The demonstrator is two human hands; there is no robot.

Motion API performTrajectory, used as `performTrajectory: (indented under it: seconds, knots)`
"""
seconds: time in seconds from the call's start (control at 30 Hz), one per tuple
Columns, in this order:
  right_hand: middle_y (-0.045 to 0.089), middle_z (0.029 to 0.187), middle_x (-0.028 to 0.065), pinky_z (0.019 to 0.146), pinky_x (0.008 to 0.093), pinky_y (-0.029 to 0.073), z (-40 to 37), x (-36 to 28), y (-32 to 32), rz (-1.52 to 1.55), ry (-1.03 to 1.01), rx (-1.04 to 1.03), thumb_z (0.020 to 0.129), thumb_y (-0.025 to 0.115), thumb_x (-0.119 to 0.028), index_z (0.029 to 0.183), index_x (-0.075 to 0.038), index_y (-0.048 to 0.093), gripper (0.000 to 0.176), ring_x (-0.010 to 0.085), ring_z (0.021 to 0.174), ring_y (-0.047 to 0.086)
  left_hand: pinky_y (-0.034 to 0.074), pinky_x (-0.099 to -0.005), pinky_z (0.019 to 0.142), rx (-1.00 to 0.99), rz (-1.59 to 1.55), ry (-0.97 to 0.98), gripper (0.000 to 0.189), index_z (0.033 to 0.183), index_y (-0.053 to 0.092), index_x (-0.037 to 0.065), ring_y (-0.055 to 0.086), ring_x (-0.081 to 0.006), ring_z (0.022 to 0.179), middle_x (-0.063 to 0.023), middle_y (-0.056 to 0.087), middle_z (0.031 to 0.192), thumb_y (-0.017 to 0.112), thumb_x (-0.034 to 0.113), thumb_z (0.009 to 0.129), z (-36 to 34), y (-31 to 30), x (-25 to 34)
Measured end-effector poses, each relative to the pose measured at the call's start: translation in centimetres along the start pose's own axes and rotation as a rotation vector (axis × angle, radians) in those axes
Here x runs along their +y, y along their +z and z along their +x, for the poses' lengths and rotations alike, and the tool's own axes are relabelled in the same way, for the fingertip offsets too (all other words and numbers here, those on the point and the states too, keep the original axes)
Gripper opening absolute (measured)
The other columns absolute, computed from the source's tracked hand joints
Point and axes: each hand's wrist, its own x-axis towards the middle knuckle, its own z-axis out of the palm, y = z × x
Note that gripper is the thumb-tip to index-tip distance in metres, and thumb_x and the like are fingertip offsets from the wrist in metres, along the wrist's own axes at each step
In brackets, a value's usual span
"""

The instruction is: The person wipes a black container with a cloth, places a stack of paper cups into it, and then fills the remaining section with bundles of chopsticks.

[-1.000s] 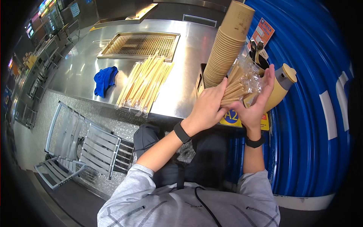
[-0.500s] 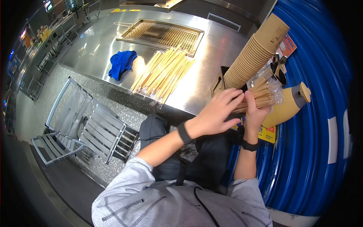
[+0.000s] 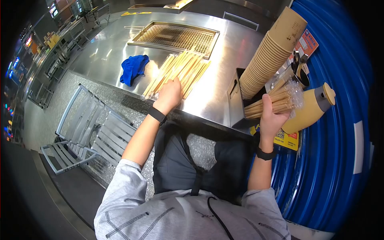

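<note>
Several wrapped chopsticks (image 3: pixel 192 70) lie in a pile on the steel table (image 3: pixel 212 90). My left hand (image 3: pixel 169 96) is on the near end of this pile, its fingers curled down; what they hold, if anything, is hidden. At the right, my right hand (image 3: pixel 273 120) is closed round a bundle of wrapped chopsticks (image 3: pixel 282 99), with the thumb on top. The bundle lies across a dark-sided metal holder (image 3: pixel 236 102), beside a tall leaning stack of paper cups (image 3: pixel 266 60).
A blue cloth (image 3: pixel 133 70) lies left of the pile, and a grill grate (image 3: pixel 176 37) is set behind it. A yellow jug (image 3: pixel 310 110) stands by the blue corrugated wall (image 3: pixel 340 160). Folding chairs (image 3: pixel 114 136) stand at the lower left.
My left hand has moved left from beside the bundle to the pile on the table, and its fingers have curled. My right hand still grips the bundle.
</note>
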Motion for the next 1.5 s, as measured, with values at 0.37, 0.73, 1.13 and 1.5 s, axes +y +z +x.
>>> performTrajectory:
  seconds: [0.37, 0.73, 1.13, 1.5]
  knots:
    - [0.06, 0.11, 0.0111, 0.09, 0.0306, 0.046, -0.2, 0.3, 0.2, 0.059, -0.02, 0.032, 0.082, 0.076, -0.003, 0.117, 0.004, 0.05, 0.044, 0.0175, 0.099, 0.06, 0.054, -0.0483, 0.081, -0.181, 0.036, 0.097, 0.051, 0.111, 0.052, -0.012, 0.065, -0.0452, 0.088, -0.0318, 0.065, 0.09, 0.072, 0.018, 0.075, -0.2, -2.5, 1.6]
    - [0.058, 0.11, 0.0107, 0.09, 0.0306, 0.046, -0.2, -0.3, -0.1, 0.078, 0.022, -0.029, 0.081, 0.077, -0.003, 0.12, 0.005, 0.048, 0.049, 0.0178, 0.099, 0.058, 0.052, -0.0444, 0.076, -0.309, -0.109, -0.007, 0.076, 0.141, 0.025, -0.008, 0.065, -0.0437, 0.087, -0.0305, 0.064, 0.088, 0.065, 0.007, 0.078, 1.1, -1.0, 1.0]
    - [0.06, 0.108, 0.0109, 0.087, 0.0309, 0.048, -0.3, -0.2, -0.1, 0.079, 0.037, -0.025, 0.081, 0.077, -0.004, 0.117, 0.004, 0.049, 0.046, 0.0179, 0.096, 0.06, 0.049, -0.0414, 0.086, -0.214, -0.558, -0.13, 0.069, 0.143, 0.028, -0.008, 0.061, -0.0354, 0.097, -0.0274, 0.059, 0.106, 0.063, 0.023, 0.092, -0.5, -2.5, 1.8]
    - [0.059, 0.106, 0.0112, 0.086, 0.0304, 0.048, -0.3, -0.3, 0.1, 0.075, 0.015, -0.01, 0.081, 0.077, -0.003, 0.116, 0.004, 0.047, 0.047, 0.0174, 0.095, 0.06, 0.053, -0.0546, 0.073, -0.116, -0.065, 0.058, 0.042, 0.111, 0.045, -0.01, 0.064, -0.0492, 0.081, -0.035, 0.061, 0.092, 0.064, 0.009, 0.079, -0.8, 0.6, 3.4]
